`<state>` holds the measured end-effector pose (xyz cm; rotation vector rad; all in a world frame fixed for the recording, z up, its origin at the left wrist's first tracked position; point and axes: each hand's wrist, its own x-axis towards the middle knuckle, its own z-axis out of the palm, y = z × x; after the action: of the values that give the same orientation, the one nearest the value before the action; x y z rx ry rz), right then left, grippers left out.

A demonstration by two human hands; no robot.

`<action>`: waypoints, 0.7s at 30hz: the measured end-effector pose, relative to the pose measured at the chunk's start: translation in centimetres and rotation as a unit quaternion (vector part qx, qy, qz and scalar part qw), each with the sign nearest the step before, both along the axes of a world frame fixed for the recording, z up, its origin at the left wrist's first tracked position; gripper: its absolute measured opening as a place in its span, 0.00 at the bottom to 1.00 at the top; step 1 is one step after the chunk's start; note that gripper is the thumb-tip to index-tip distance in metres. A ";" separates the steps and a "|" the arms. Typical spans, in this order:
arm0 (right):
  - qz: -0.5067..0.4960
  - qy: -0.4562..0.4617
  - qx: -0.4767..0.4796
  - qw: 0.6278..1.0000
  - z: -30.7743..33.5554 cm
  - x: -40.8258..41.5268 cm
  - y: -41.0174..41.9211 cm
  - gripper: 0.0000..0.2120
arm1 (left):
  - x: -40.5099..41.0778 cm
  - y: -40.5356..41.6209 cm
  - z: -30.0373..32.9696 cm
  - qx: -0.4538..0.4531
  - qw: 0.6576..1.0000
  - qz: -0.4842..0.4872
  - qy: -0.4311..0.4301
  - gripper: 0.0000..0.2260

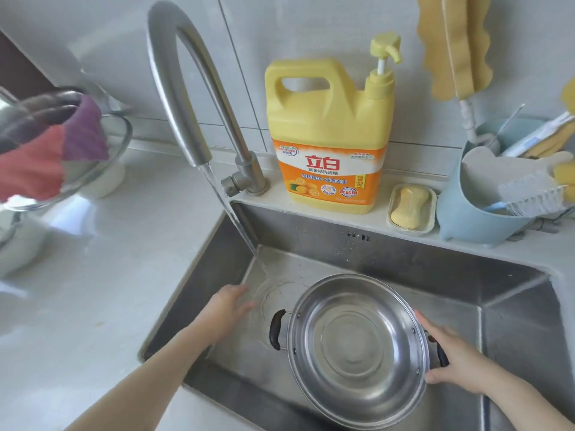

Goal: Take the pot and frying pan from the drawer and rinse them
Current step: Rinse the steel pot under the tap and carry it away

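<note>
A stainless steel pot (357, 346) with two black side handles sits inside the steel sink (404, 262), tilted a little toward me, its inside bare and shiny. My right hand (457, 359) grips the pot's right rim and handle, thumb at the rim's lower edge. My left hand (231, 303) hovers open over the sink floor to the left of the pot, fingers pointing at the water. Water runs from the curved steel faucet (186, 98) and lands in the sink's back left corner, beside the pot. No frying pan is in view.
A yellow dish soap bottle (329, 135) with a pump, a soap dish (410, 206) and a blue brush holder (485, 200) stand on the ledge behind the sink. A glass bowl with coloured cloths (56, 157) sits on the white counter (109, 290) at left.
</note>
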<state>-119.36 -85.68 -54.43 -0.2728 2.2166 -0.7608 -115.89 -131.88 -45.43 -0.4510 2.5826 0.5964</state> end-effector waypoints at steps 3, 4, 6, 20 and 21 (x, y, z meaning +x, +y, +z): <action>0.005 0.014 0.007 1.000 0.3 0.1 0.0 0.58 | -3.5 -0.5 5.5 0.073 0.979 0.097 0.167 0.25; 0.008 0.019 0.011 1.000 0.3 0.1 0.0 0.58 | -5.1 -0.2 7.3 0.108 0.961 0.130 0.220 0.23; 0.007 0.019 0.017 1.000 0.5 0.2 0.0 0.58 | -8.1 0.8 10.3 0.186 0.923 0.206 0.266 0.19; -0.014 0.021 -0.006 1.000 1.1 1.0 0.0 0.56 | -12.6 4.5 13.0 0.328 0.841 0.285 0.322 0.13; -0.015 0.020 -0.006 1.000 1.0 1.0 0.0 0.56 | -12.1 4.2 12.7 0.333 0.847 0.261 0.323 0.11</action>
<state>-118.32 -85.67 -53.39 -0.2640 2.2594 -0.7925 -127.96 -127.67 -32.77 -0.8076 2.5461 2.0563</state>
